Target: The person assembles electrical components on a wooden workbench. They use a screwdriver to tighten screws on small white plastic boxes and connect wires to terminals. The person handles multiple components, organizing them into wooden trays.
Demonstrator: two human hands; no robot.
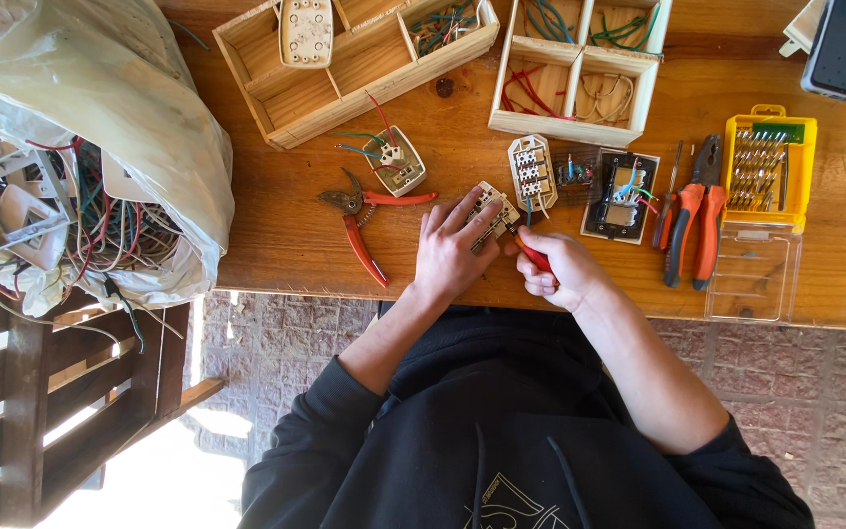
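The person in a dark hooded top is sitting at the near edge of a wooden table [286, 235]. The right hand [555, 269] is closing its fingers around a red-handled screwdriver [531, 253], and the tip is pointing at a small beige switch module [492, 211]. The left hand [452, 250] is lying flat over this module and is pressing it on the table, with fingers spread and not curled around anything. The module is resting near the table edge, between the two hands.

Just left of the left hand, red-handled cutters [364, 220] are lying open. To the right, red pliers [697, 206] are lying beside a black switch frame [621, 196] with coloured wires, and a white terminal block [531, 171] is standing just beyond the module. A yellow bit case [769, 167] is lying open further right.

Farther away, another switch part with wires [396, 162] is lying, then two wooden compartment trays [345, 59] holding wire pieces. At far left a plastic bag [100, 88] full of wires is hanging over the table.
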